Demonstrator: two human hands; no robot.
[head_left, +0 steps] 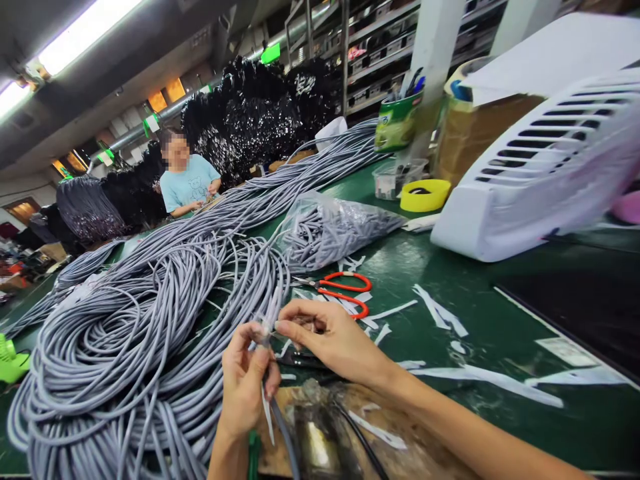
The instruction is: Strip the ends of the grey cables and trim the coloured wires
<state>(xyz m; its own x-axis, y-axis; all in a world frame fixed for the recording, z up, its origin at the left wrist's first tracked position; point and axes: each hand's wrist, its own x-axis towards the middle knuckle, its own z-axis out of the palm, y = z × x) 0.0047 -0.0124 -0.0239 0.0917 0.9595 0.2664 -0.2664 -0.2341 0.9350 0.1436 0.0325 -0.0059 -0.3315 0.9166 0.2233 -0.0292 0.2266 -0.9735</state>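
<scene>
My left hand [245, 380] is closed around a grey cable [286, 437] near its end, and the cable hangs down below the fingers. A thin white strip [268, 417] dangles beside it. My right hand [330, 333] meets the left at the cable's tip, thumb and forefinger pinched together. What sits in that pinch is too small and blurred to name. Just beyond my right hand lie scissors with red handles [345, 283]. To the left spreads a big heap of coiled grey cables [150, 313].
A clear bag of short grey pieces [330, 230] lies ahead, with yellow tape [425, 195] and a white slotted appliance [530, 173] to the right. White strips [500, 383] litter the green table [400, 267]. A small machine [320, 433] stands in front. Across the table is a co-worker [187, 177].
</scene>
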